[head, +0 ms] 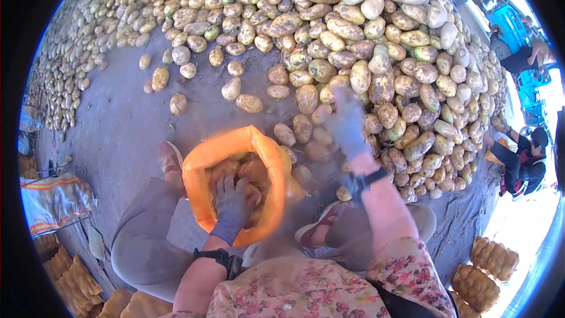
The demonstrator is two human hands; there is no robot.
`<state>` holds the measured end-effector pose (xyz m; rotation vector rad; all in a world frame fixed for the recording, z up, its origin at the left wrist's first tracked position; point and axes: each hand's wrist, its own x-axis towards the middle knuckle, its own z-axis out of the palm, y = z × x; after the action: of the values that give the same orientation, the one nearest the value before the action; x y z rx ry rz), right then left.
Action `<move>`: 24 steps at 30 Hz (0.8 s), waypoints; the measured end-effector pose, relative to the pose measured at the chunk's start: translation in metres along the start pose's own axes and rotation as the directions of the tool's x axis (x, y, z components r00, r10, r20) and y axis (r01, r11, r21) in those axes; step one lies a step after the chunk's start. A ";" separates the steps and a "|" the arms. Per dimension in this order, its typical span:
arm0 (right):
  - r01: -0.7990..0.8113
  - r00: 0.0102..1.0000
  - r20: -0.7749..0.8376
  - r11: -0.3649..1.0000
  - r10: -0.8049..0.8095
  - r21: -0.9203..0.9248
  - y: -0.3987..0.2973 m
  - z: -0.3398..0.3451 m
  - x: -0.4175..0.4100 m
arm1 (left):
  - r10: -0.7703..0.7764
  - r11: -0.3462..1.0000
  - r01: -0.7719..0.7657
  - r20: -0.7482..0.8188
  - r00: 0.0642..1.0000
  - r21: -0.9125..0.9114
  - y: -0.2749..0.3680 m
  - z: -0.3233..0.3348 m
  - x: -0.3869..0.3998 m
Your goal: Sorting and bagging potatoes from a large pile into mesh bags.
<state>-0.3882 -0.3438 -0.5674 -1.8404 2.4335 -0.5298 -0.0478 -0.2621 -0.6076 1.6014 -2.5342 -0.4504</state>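
Observation:
An orange mesh sack stands between my legs with its mouth rolled back and potatoes inside. My left hand, in a grey work glove, reaches down into the sack over the potatoes; its fingers are partly bent, and whether they grip one cannot be told. My right hand, gloved too and blurred, is stretched over the near edge of the big potato heap, to the right of the sack. Its fingers look spread, and no potato shows in it. Both wrists bear black bands.
Loose potatoes lie on the grey ground beyond the sack. A silver sheet-like bag sits at the left. Filled mesh sacks lie at lower right, more at lower left. A person sits at the far right beside the heap.

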 end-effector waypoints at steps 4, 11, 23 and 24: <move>0.026 1.000 0.018 0.817 -0.019 -0.576 0.056 0.012 0.063 | -0.008 0.999 0.007 -0.042 0.999 -0.034 -0.002 -0.004 0.004; 0.089 0.996 -0.033 0.992 -0.086 0.094 0.129 0.033 0.086 | -0.050 0.989 0.049 -0.005 0.999 -0.141 -0.001 -0.010 0.013; -0.370 0.894 0.444 0.455 -0.064 0.810 -0.115 -0.048 -0.112 | -0.289 -0.529 0.126 0.318 0.903 -0.839 0.002 -0.069 0.009; -0.379 0.906 0.421 0.525 0.044 0.762 -0.115 -0.027 -0.136 | -0.381 -0.471 0.141 0.345 0.857 -0.871 0.001 -0.069 0.002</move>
<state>-0.2479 -0.2364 -0.5308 -1.0602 1.6260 -1.0042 -0.0327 -0.2766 -0.5413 1.0930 -0.3998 -1.7887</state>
